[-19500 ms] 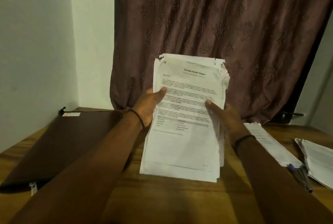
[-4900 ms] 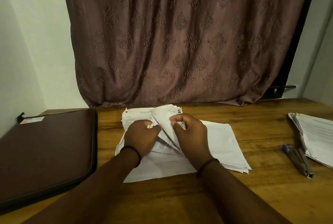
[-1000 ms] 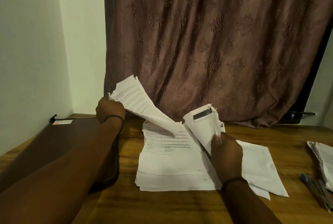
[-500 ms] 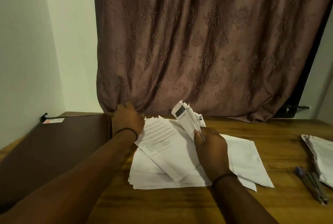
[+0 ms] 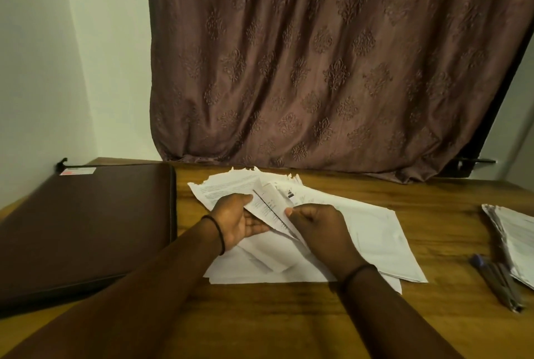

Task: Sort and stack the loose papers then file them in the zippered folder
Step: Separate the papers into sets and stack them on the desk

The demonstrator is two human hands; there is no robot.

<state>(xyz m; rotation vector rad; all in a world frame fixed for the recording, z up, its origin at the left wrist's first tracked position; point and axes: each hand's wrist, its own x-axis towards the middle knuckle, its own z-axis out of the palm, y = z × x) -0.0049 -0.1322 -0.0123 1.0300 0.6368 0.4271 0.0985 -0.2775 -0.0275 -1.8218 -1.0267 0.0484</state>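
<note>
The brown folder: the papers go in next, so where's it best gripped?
Probably by its long right edge, from the papers' side: the folder lies flat and closed, and that thick edge is bare and nearest the left hand.

This looks like a room in a home, with a desk spot for paper work. The left hand and right hand grip a sheet over a wooden table. Behind the grip hangs a long brown curtain with a flower print, next to a plain wall. Left of the grip lies a brown folder. Right of it lie pens and a paper pile.
</note>
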